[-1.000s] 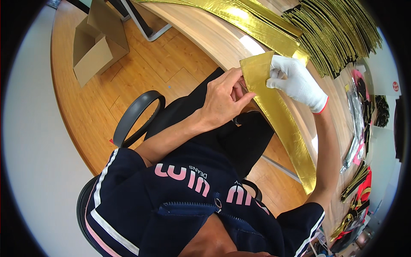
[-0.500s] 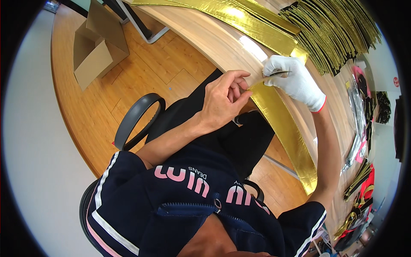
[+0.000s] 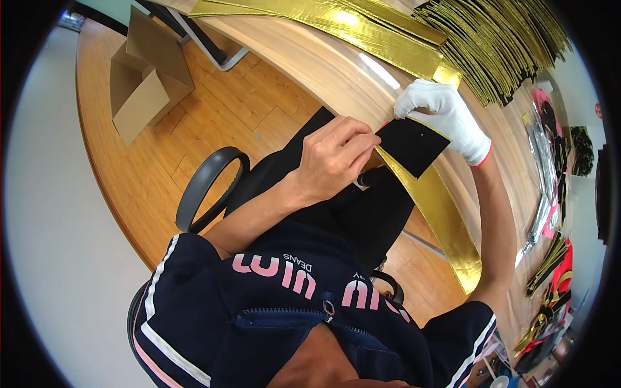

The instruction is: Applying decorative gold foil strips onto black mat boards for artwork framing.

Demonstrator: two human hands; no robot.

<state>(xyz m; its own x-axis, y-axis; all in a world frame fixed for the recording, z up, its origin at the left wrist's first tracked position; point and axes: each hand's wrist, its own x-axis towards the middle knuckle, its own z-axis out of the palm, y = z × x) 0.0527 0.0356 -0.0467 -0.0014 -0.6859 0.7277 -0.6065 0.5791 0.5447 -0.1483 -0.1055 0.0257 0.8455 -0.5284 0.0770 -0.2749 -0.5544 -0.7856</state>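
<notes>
A black flat panel (image 3: 414,147) with a thin gold edge is spread between my hands. It covers the upper end of a shiny gold strip (image 3: 446,216), which hangs down over the table's near edge; whether the two are one piece I cannot tell. My bare left hand (image 3: 337,155) pinches the panel's left corner, thumb and fingers pressed together. White-gloved, my right hand (image 3: 445,115) grips the panel's upper edge between thumb and fingers.
More gold strips (image 3: 362,39) lie along the table's far side (image 3: 310,64), beside a large pile of gold-edged black pieces (image 3: 498,45). Clear plastic packets (image 3: 540,187) are at the right. An open cardboard box (image 3: 152,90) stands on the floor by a chair armrest (image 3: 213,187).
The black panel has come into view between my hands, where a thin edge showed before. My left fingers have closed in on its corner.
</notes>
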